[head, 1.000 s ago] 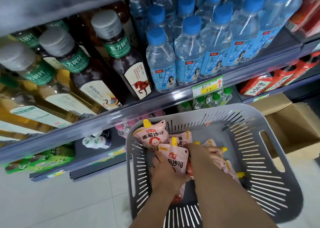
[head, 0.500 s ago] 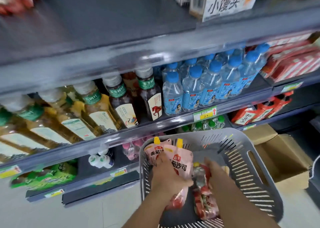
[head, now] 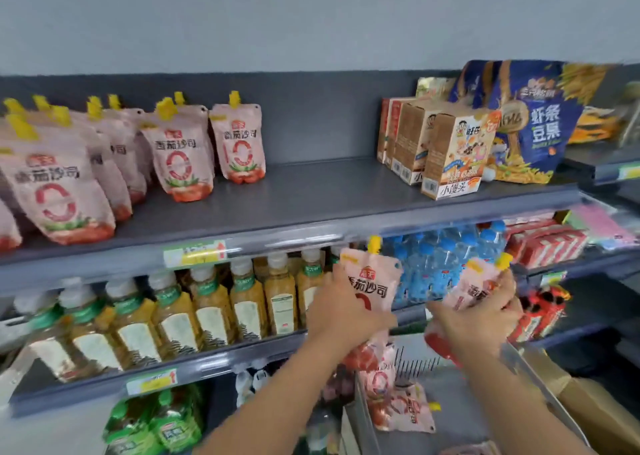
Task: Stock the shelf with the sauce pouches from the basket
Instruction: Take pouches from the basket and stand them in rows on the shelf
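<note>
My left hand [head: 341, 311] grips a pink sauce pouch [head: 375, 280] with a yellow cap, held upright in front of the water bottles. A second pink pouch [head: 476, 286] is gripped by my right hand [head: 479, 319], tilted to the right. Both pouches are raised above the grey basket [head: 450, 399], where at least one more pouch [head: 398, 408] lies. Several matching pouches [head: 183, 153] stand on the left part of the top shelf [head: 311, 195], which has a bare stretch in its middle.
Brown snack boxes [head: 446, 153] and a blue snack bag [head: 533, 125] stand on the top shelf's right. Tea bottles [head: 211, 309] and blue-capped water bottles [head: 446, 260] fill the shelf below. A cardboard box [head: 595, 409] sits on the floor at the right.
Both hands have lifted out of the basket, each with a pouch, up to the level of the drinks shelf. My view has risen, so the top shelf is now seen.
</note>
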### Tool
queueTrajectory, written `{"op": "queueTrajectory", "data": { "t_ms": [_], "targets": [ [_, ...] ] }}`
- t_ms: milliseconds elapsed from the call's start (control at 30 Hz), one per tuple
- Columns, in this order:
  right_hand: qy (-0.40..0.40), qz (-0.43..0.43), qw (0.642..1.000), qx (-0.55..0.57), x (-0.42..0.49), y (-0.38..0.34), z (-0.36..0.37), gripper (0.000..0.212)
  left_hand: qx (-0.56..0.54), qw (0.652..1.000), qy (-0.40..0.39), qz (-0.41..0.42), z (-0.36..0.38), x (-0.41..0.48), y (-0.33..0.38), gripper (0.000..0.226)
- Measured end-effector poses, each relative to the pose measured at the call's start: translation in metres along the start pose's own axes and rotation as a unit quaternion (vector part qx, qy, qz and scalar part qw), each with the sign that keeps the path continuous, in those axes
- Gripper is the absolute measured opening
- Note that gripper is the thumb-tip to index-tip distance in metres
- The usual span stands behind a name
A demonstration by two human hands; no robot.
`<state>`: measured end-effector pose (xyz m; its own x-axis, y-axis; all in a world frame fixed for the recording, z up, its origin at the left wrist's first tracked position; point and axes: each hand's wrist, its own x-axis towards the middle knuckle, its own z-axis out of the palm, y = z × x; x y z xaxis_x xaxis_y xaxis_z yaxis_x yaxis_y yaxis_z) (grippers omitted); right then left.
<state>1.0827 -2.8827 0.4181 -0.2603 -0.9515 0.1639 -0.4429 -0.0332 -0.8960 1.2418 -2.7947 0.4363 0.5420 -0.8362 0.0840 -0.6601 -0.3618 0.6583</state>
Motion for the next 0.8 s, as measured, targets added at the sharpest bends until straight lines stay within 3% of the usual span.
{"op": "queueTrajectory", "data": {
  "t_ms": [267,567,800],
  "targets": [
    [-0.032,-0.248,0.964,0.087,-0.061,-0.125,0.004,0.123,0.007,0.988,0.153,0.025,-0.145,-0.021,-0.029,0.093],
    [-0.076,-0.338,0.929,0.128,-0.088,-0.231,0.033,0.119,0.012,0.953,0.302,0.012,-0.237,-0.003,-0.050,0.107],
    [-0.111,-0.363,0.914,0.144,-0.066,-0.260,0.083,0.121,0.039,0.934,0.354,-0.027,-0.257,0.046,-0.065,0.124]
  ]
}}
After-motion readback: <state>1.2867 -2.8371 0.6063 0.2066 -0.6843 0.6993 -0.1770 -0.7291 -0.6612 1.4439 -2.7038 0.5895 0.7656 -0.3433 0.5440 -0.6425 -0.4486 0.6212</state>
